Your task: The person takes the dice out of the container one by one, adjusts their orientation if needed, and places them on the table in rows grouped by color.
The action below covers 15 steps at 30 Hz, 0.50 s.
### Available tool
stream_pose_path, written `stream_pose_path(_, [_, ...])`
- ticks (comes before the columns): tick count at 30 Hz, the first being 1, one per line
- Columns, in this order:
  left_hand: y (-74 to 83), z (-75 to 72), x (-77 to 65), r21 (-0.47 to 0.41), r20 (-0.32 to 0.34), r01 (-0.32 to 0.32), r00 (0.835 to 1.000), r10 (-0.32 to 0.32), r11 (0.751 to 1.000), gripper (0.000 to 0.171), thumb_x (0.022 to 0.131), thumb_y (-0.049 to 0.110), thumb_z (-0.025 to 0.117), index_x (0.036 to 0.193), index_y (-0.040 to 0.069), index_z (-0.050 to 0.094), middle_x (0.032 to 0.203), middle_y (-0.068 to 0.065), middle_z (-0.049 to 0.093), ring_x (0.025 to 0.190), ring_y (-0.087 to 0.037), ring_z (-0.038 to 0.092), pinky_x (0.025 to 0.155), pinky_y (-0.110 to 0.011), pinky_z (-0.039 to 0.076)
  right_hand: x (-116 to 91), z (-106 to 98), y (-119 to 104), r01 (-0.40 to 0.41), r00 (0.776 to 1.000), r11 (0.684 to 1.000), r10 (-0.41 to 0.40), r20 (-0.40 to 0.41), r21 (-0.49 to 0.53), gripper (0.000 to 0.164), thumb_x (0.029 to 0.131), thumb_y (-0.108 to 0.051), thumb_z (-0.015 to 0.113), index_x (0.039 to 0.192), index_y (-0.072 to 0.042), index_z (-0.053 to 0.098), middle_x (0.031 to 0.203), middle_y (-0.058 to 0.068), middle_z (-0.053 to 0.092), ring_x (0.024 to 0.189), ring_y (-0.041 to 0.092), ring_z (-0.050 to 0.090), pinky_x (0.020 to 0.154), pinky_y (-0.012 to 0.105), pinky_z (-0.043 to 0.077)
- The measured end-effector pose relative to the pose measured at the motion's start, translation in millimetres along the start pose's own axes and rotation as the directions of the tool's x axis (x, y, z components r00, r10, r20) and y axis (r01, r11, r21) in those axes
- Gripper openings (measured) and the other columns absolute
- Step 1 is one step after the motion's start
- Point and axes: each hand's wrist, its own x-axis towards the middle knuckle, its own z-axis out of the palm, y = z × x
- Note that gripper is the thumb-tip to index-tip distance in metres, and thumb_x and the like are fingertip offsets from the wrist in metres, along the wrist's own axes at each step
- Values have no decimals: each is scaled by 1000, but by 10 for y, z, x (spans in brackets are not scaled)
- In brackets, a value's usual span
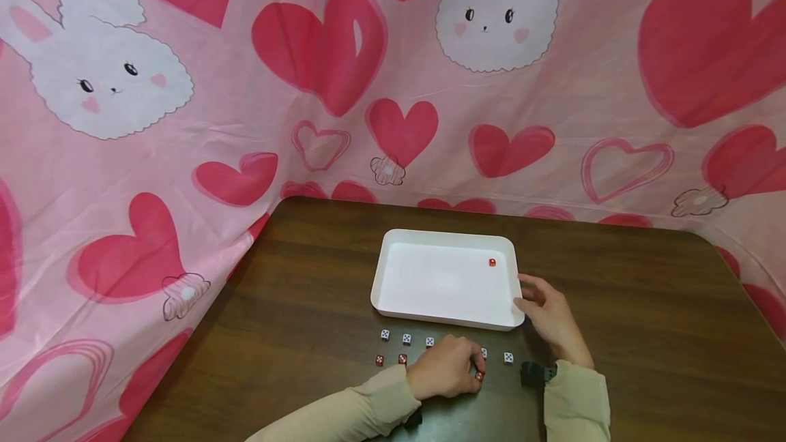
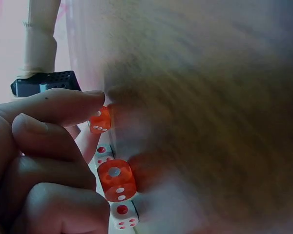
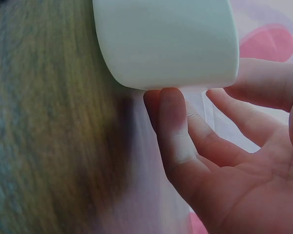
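A small red die [image 1: 479,376] with white pips is pinched between the fingertips of my left hand [image 1: 447,368], low over the table. In the left wrist view the same red die [image 2: 100,120] shows between forefinger and thumb, the other fingers curled beneath. My right hand [image 1: 552,319] holds the right end of a shallow white tray [image 1: 448,319]. Its fingertips touch the tray's outer wall [image 3: 166,44] in the right wrist view, with the thumb at the rim. Inside the tray, near its far right corner, lies one red die [image 1: 492,262].
Several white dice [image 1: 406,340] form a row in front of the tray, partly hidden by my left hand. Two red dice [image 1: 379,360] lie nearer, left of that hand. The dark wooden table [image 1: 663,319] meets a pink heart-patterned cloth [image 1: 405,74] behind.
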Motion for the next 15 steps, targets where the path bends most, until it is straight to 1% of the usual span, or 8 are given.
stream_pose_path(3, [1,-4,-6,31,-8,-10,1000,10,999,15,64,20,74,75,24,65,55,15,50,50,3,43,49,-11,33,-6,1,-2,-5,1000,1000,5,5,1,49,89,-19,55,134,-10,39,123,24,50,106,34,51,86,44,45])
stream_pose_path(7, [-6,-10,-2,46,-18,-17,1000,18,999,14,64,20,73,74,24,65,64,15,57,56,3,45,52,-11,35,0,-1,0,-5,1000,1000,5,5,5,49,89,-20,55,134,-11,39,123,23,50,106,33,51,86,44,45])
stream_pose_path(12, [-5,-22,1,52,-25,-36,999,38,998,12,64,21,73,71,24,64,67,15,58,57,4,46,52,-9,34,11,0,9,10,1000,1000,-10,-5,5,48,88,-17,55,133,-10,40,121,23,52,103,31,53,82,39,46])
stream_pose_path(15, [2,-24,3,53,-24,-34,999,35,998,12,65,22,74,71,24,64,67,15,59,57,4,46,52,-10,35,14,2,9,8,1000,1000,-8,-9,7,48,88,-17,55,133,-10,40,121,23,52,103,31,53,82,38,46])
